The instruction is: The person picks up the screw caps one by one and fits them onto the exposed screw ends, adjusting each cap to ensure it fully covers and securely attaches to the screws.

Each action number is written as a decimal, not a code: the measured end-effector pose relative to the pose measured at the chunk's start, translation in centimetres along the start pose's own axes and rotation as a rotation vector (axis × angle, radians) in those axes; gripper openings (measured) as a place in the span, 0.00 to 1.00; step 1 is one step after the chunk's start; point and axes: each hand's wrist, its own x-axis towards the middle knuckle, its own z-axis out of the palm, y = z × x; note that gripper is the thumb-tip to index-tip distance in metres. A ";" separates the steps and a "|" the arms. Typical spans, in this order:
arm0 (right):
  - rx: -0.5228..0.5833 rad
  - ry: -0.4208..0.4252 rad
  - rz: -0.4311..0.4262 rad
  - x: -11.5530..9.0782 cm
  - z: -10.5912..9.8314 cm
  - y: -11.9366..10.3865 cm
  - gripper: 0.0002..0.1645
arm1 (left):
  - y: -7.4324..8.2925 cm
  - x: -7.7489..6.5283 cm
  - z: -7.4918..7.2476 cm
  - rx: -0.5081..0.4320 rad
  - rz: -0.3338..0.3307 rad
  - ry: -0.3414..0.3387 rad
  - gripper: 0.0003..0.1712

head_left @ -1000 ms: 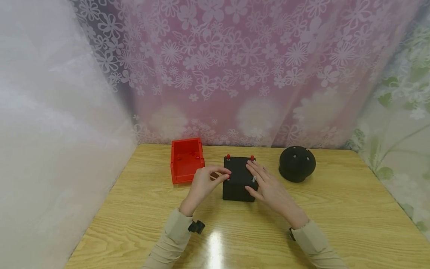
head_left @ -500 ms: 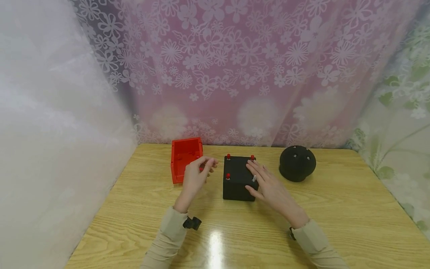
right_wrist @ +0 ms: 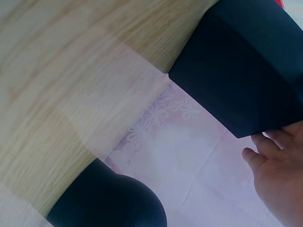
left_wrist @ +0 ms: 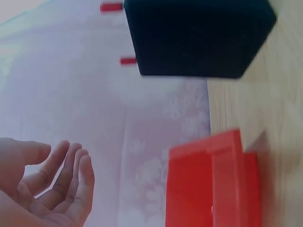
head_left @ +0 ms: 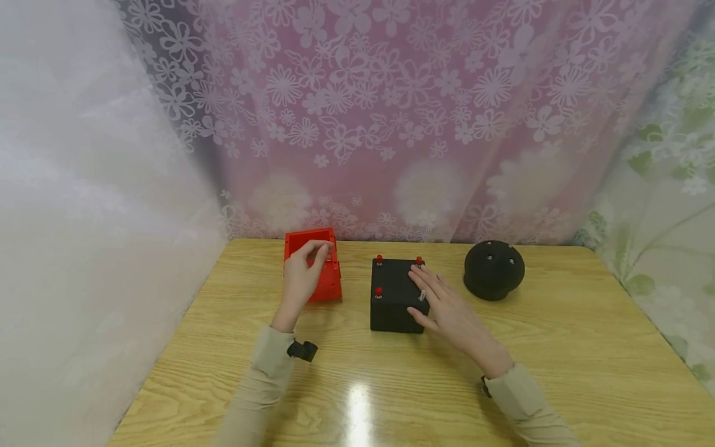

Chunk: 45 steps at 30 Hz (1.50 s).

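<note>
Above the open red bin (head_left: 329,290), my left hand (head_left: 300,273) hovers with fingers loosely bent. In the left wrist view, that hand's thumb and fingers are apart, with nothing seen between them. A black box (head_left: 395,318) stands on the table to the right of the bin. Red caps (head_left: 378,291) sit on three of its top corners, and a bare metal stud (head_left: 422,296) shows at the near right corner. My right hand (head_left: 449,313) rests on the box's right side, fingers extended over the top edge. The bin's contents are partly hidden by my left hand.
A black dome-shaped piece (head_left: 494,270) with metal studs on top stands at the right of the box. The wooden table (head_left: 424,391) ends at a pink floral curtain (head_left: 363,124) behind, with pale sheets on both sides.
My left hand has released the red cap at the box's near left corner and moved left over the red bin. The cap stays on the stud. My right hand has not moved.
</note>
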 end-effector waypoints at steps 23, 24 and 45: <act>0.007 0.001 0.008 -0.4 -0.1 0.4 0.47 | -5.1 7.2 2.7 0.395 -0.189 -0.153 0.11; 0.007 -0.002 0.008 -0.4 -0.1 0.4 0.47 | -5.3 7.3 2.9 0.411 -0.195 -0.154 0.11; 0.002 -0.022 0.011 0.0 -0.1 0.0 0.47 | -9.7 7.5 4.0 0.620 -0.272 -0.261 0.08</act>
